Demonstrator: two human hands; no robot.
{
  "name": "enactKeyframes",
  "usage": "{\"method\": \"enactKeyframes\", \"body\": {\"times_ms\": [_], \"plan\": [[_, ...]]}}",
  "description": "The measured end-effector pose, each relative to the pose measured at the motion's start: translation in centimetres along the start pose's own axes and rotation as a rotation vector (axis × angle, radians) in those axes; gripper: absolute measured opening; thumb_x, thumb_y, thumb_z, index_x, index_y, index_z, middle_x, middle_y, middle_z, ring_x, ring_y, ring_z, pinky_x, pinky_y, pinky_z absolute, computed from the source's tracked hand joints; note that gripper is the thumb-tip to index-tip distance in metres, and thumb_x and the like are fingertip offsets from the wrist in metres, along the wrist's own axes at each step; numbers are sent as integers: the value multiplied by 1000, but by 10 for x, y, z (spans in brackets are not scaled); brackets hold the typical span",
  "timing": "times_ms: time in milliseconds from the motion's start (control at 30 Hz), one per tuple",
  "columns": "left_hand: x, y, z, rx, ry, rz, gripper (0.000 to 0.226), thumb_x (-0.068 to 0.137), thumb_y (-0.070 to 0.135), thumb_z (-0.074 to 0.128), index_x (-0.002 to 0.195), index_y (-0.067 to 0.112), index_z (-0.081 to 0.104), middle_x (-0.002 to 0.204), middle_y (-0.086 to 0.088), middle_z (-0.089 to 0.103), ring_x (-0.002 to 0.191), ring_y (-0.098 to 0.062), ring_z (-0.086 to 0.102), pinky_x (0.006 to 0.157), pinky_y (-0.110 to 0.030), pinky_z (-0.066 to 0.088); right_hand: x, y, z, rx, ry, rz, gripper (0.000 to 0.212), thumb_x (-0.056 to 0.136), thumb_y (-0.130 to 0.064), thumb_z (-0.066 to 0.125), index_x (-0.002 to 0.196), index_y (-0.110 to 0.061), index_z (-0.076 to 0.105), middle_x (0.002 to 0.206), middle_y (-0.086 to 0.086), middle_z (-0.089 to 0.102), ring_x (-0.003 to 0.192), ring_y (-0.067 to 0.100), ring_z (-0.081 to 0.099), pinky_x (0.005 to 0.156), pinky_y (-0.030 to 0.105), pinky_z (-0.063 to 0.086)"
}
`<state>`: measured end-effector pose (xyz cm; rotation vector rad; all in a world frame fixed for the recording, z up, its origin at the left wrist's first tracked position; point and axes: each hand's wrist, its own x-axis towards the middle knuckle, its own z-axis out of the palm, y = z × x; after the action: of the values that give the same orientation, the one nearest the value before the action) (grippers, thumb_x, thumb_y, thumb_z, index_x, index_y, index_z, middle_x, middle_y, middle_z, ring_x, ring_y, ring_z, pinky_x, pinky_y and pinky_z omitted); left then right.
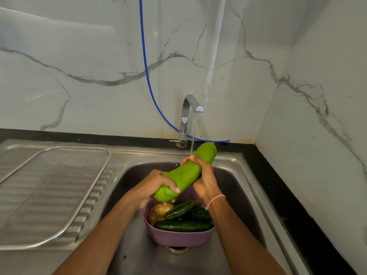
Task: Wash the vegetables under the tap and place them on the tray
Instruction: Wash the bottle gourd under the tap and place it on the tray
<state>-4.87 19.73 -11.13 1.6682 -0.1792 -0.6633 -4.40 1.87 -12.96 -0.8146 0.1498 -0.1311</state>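
A long light-green gourd (186, 173) slants over the sink, its far end up under the running water from the chrome tap (187, 116). My left hand (155, 187) grips its lower end. My right hand (202, 175) wraps round its middle. Below them a purple colander (178, 237) stands in the sink basin (234, 195), holding dark green cucumbers (182, 225) and a yellowish vegetable (158, 212). A wire-mesh tray (55, 195) lies on the ribbed steel drainboard at the left.
A blue hose (147, 76) runs down the marble wall behind the tap. A black counter strip (288, 195) borders the sink at the right, next to the side wall. The sink drain (177, 249) shows just in front of the colander.
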Motion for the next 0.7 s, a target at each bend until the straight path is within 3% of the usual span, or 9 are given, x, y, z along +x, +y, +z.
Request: {"method": "enactKeyframes", "body": {"times_ms": [133, 233, 300, 367, 433, 500, 567, 700], "plan": [[-1, -2, -8, -317, -285, -119, 63, 54, 24, 81, 113, 1, 75, 104, -26, 70, 62, -28, 64, 43, -23, 46, -5, -1, 1, 134, -107, 96, 46, 74, -10, 83, 115, -9, 62, 90, 11, 67, 84, 27, 69, 79, 43, 63], [-5, -2, -12, -418, -362, -136, 69, 57, 26, 89, 120, 2, 75, 118, -30, 68, 69, -32, 69, 46, -26, 53, -8, 1, 7, 138, -94, 115, 21, 79, -10, 80, 96, -7, 69, 88, 10, 65, 81, 25, 68, 79, 41, 63], [-5, -4, -9, -414, -270, -113, 70, 63, 28, 90, 126, 4, 70, 122, -29, 69, 80, -38, 74, 52, -31, 59, -8, 3, 11, 134, -1, 90, 9, 84, -8, 75, 90, -8, 68, 80, 10, 65, 73, 24, 66, 75, 38, 63], [4, -9, -5, -334, -65, 0, 65, 70, 29, 92, 126, 12, 65, 124, -24, 70, 92, -38, 76, 64, -40, 64, -5, 6, 11, 110, 162, 39, 10, 86, -5, 74, 89, -6, 65, 74, 13, 66, 67, 26, 66, 66, 38, 63], [13, -16, -1, -89, 153, 221, 68, 60, 33, 99, 120, 24, 68, 126, -12, 68, 101, -28, 75, 78, -46, 65, 0, 7, 10, 85, 335, -27, 12, 85, -3, 77, 86, -4, 65, 70, 16, 68, 62, 28, 67, 60, 39, 62], [18, -22, -1, 293, 274, 463, 78, 49, 44, 102, 118, 38, 67, 121, 11, 69, 108, -8, 70, 89, -34, 60, 3, 6, 9, 74, 445, -39, 14, 82, -6, 83, 83, -4, 69, 73, 16, 72, 62, 28, 70, 67, 43, 63], [19, -24, -2, 532, 334, 586, 81, 48, 49, 99, 121, 41, 64, 114, 21, 70, 106, 4, 65, 94, -23, 54, 4, 6, 8, 108, 470, -16, 15, 80, -10, 85, 82, -4, 71, 78, 16, 74, 66, 30, 71, 78, 49, 64], [14, -14, -3, 530, 386, 565, 73, 50, 52, 98, 115, 38, 69, 101, 19, 75, 92, 0, 71, 82, -20, 57, 1, 4, 5, 175, 280, -6, 26, 76, -17, 87, 92, -5, 71, 88, 18, 71, 81, 32, 70, 96, 54, 60]]}}
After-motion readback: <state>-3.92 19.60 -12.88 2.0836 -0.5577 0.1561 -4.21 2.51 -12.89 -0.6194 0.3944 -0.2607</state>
